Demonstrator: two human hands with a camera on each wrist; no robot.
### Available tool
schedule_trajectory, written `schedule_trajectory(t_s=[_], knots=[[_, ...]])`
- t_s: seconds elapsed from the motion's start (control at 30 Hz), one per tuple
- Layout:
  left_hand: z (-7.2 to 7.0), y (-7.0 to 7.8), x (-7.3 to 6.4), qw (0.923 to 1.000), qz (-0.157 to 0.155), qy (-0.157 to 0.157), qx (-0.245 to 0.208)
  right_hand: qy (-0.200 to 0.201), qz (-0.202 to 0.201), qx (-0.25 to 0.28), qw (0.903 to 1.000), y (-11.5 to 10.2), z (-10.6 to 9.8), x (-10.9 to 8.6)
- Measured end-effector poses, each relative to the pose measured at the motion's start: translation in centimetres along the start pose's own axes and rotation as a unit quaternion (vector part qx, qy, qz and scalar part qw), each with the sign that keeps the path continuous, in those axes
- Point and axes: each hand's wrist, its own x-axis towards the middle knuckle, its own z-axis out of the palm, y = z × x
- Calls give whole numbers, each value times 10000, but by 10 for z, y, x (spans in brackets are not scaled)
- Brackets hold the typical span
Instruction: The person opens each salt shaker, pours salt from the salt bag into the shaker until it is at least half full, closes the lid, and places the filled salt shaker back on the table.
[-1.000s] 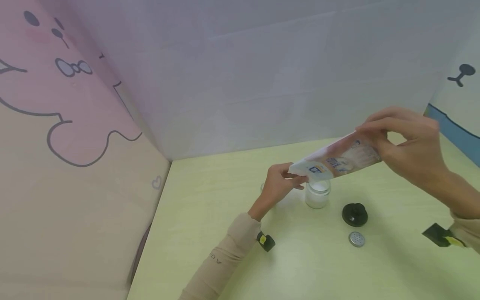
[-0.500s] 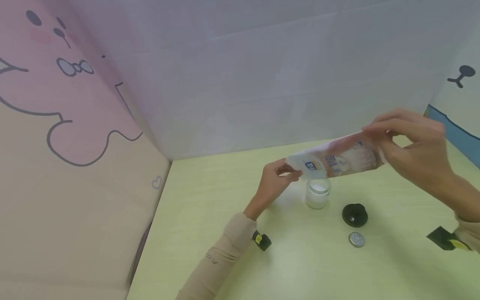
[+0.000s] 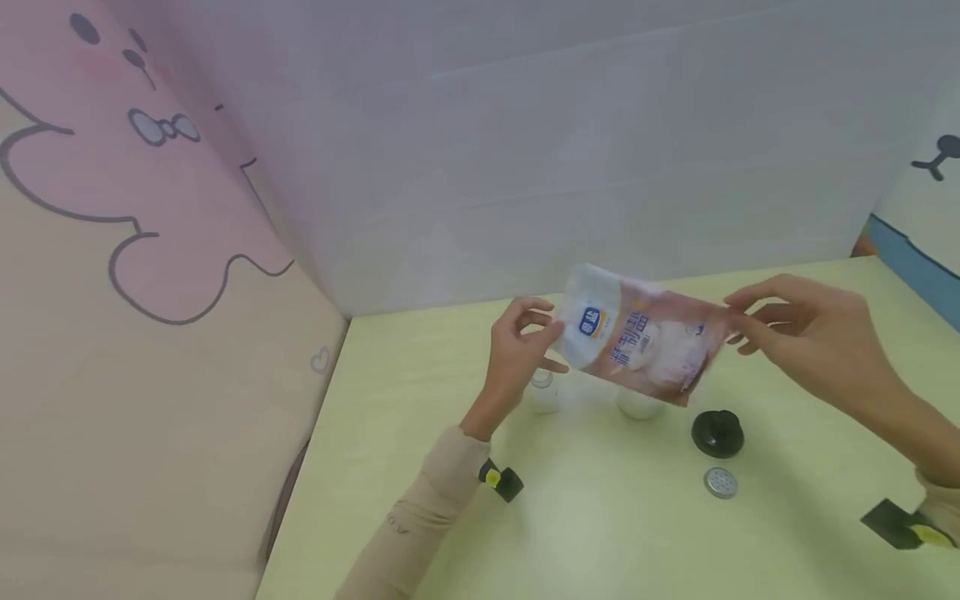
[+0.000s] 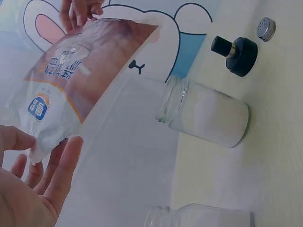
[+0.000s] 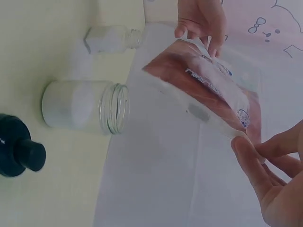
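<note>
A pink-and-white plastic salt bag (image 3: 637,342) hangs in the air above the table between both hands. My left hand (image 3: 517,346) pinches its pale end by the edge, thumb on the near side. At the opposite end, my right hand (image 3: 817,350) pinches a corner between thumb and fingers. Below the bag stands a glass jar (image 4: 215,116) without a lid, with white contents; in the head view the bag covers most of it. A smaller glass bottle (image 5: 106,39) stands to its left, partly behind my left hand in the head view.
To the right of the jar, a black knobbed lid (image 3: 717,433) lies on the pale yellow-green table (image 3: 600,517). Nearer to me lies a silver perforated cap (image 3: 721,482). A white wall sheet (image 3: 525,167) rises behind the table, with cartoon-printed panels at both sides.
The bag's pale end has swung up and left, away from above the jar mouth, and its printed face has turned toward me. My right hand has dropped lower; both hands still hold the bag.
</note>
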Motion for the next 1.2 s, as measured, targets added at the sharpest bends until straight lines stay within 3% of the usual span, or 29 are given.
schedule_trajectory(t_s=[0.1, 0.3, 0.4, 0.57, 0.83, 1.2], knots=[[-7, 5, 0, 9997, 30, 247, 62, -463, 557, 227, 9971, -2, 7, -8], [-24, 12, 0, 9973, 113, 626, 370, -1392, 623, 921, 9840, -12, 23, -16], [-31, 18, 0, 9945, 135, 778, 683, -1585, 776, 1450, 9736, -18, 35, -19], [-48, 20, 5, 9883, 8, 932, 1211, -1537, 1185, 2184, 9564, -26, 59, -24], [-72, 24, 11, 9800, -479, 915, 1699, -1278, 1708, 2766, 9370, -39, 100, -27], [-104, 18, 19, 9648, -961, 1212, 2129, -1300, 1714, 2754, 9369, -48, 155, -21]])
